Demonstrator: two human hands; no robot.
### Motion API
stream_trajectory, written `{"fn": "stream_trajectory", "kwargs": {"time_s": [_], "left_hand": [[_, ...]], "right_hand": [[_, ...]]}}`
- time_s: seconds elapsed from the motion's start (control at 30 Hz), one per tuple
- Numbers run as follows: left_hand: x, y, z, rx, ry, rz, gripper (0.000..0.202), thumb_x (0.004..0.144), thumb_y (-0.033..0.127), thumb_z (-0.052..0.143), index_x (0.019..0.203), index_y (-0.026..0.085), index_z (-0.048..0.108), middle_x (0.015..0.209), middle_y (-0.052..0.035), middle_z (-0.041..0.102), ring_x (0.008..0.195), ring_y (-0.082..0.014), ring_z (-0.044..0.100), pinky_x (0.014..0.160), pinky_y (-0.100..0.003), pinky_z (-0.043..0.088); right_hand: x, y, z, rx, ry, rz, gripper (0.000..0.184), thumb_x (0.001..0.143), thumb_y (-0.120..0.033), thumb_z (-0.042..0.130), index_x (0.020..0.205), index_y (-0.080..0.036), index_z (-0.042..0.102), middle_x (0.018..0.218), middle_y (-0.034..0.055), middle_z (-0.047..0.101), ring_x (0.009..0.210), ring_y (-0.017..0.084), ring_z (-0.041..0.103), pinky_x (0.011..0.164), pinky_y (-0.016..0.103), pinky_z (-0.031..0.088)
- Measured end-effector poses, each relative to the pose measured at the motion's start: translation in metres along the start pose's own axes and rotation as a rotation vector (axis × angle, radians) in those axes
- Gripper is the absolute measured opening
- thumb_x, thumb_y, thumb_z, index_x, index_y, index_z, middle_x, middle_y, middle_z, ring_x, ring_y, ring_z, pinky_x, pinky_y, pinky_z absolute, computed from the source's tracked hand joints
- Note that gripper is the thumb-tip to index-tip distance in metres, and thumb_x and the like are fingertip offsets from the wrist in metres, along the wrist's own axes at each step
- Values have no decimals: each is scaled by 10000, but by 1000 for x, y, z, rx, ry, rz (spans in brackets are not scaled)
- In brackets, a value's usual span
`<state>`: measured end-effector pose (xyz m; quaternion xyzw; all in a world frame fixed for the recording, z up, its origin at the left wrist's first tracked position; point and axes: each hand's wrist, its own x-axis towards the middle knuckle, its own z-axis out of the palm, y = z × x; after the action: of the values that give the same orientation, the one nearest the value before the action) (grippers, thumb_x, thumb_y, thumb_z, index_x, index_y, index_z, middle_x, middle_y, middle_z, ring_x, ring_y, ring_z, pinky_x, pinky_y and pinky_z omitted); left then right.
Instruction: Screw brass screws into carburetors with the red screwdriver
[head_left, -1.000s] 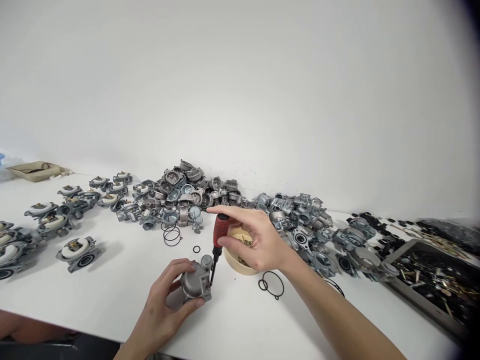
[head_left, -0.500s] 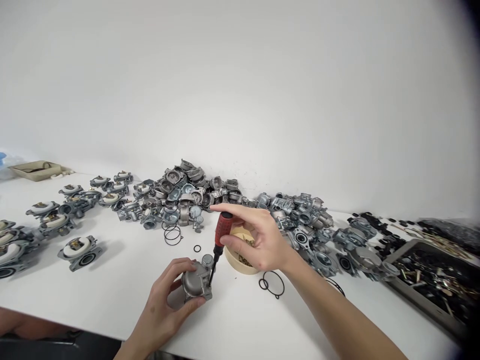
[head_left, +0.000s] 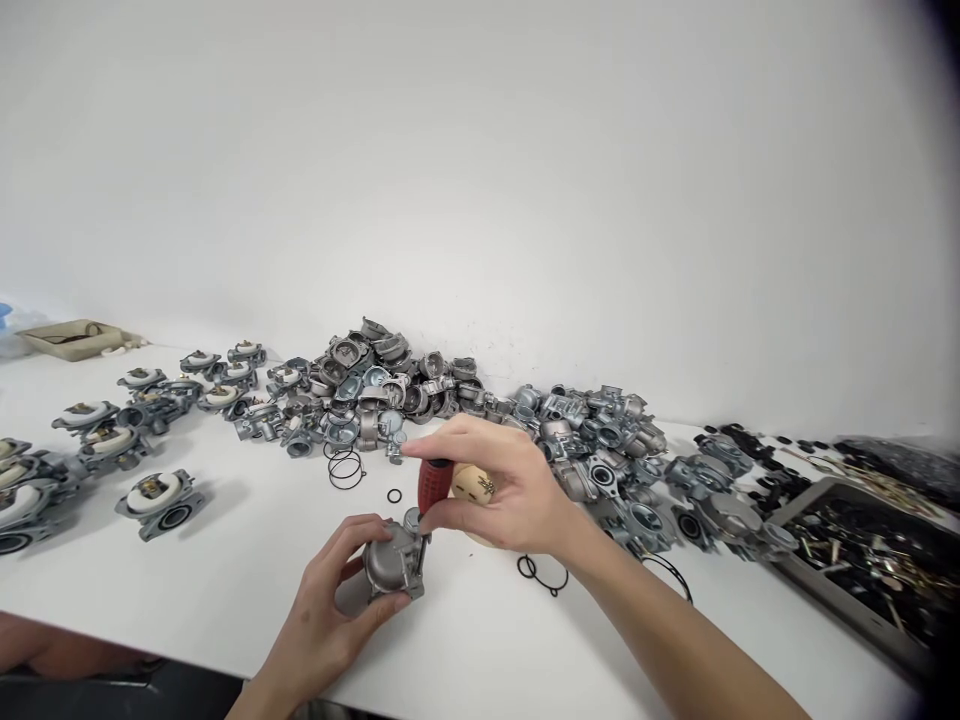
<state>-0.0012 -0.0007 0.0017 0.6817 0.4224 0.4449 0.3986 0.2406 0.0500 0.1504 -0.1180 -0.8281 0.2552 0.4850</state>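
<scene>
Screwdriver at the near edge of a metal carburettor

The grey cast-metal carburettor with a domed bowl (head_left: 387, 565) sits low in the view, just above the white tabletop's (head_left: 450, 650) front edge; take it as the centre of the clock, 12 pointing away from the person. The left hand (head_left: 330, 605), at 8 o'clock, pinches it between thumb and fingers. The right hand (head_left: 502, 490), at 2 o'clock, pinches a red-handled, black-capped screwdriver (head_left: 433, 487) between thumb and fingers, the index finger reaching over the cap. The screwdriver's lower end is mostly hidden, so I cannot tell whether its tip is seated.

A round cream bowl (head_left: 463, 478) of brass-coloured screws (head_left: 487, 487) lies near 2 o'clock, partly behind the right hand. A small black O-ring (head_left: 394, 496) lies at 12, and thin black looped gaskets (head_left: 553, 592) at 3.

The step in hand looks like turning a screw on the carburettor's flange, whether in or out I cannot tell. The next move probably calls for steady downward pressure while twisting, with the left hand resisting the turn
</scene>
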Motion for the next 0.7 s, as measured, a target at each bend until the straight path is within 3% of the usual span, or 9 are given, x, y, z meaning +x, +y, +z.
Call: {"fn": "stream_trajectory", "kwargs": {"time_s": [0.13,0.3,0.4,0.47,0.6,0.7], "left_hand": [[2,4,0,-10,11,12,388,929,315,815,1281,332,652,1391,-80,650,1314,-317,644,1053,-423,612],[0,6,0,4,14,-3,390,920,295,821,1275,319,660,1421,-97,620,1300,-333,644,1048,-455,610],[0,7,0,8,30,1,379,911,292,828,1255,312,670,1411,-100,623,1287,-336,650,1038,-454,615],[1,8,0,0,31,4,386,903,292,836,1251,317,669,1388,-93,634,1298,-336,644,1037,-447,618],[1,8,0,6,28,-6,382,915,288,822,1261,320,662,1404,-90,621,1322,-332,631,1055,-448,610],[0,7,0,10,34,-9,379,909,293,827,1254,311,669,1416,-102,624,1303,-340,646,1036,-446,621]], "right_hand": [[-2,-3,3,207,-102,90,350,1068,-211,605,1406,-257,686,1220,112,752,1044,213,768,839,364,682],[-1,-4,3,59,53,55,304,923,-270,843,1224,-280,798,995,48,733,841,160,744,755,302,671],[0,-2,3,177,-34,92,326,1027,-250,698,1350,-279,738,1185,99,733,973,191,757,850,365,675],[-1,-1,4,303,-88,135,363,1030,-233,691,1389,-281,710,1221,105,732,1010,207,768,853,377,681],[-2,-1,3,166,38,102,390,836,-258,924,1206,-303,808,992,19,698,789,132,724,761,291,659],[-2,-4,0,205,-47,136,312,957,-305,800,1267,-278,775,1220,88,695,890,152,730,850,347,661]]}}
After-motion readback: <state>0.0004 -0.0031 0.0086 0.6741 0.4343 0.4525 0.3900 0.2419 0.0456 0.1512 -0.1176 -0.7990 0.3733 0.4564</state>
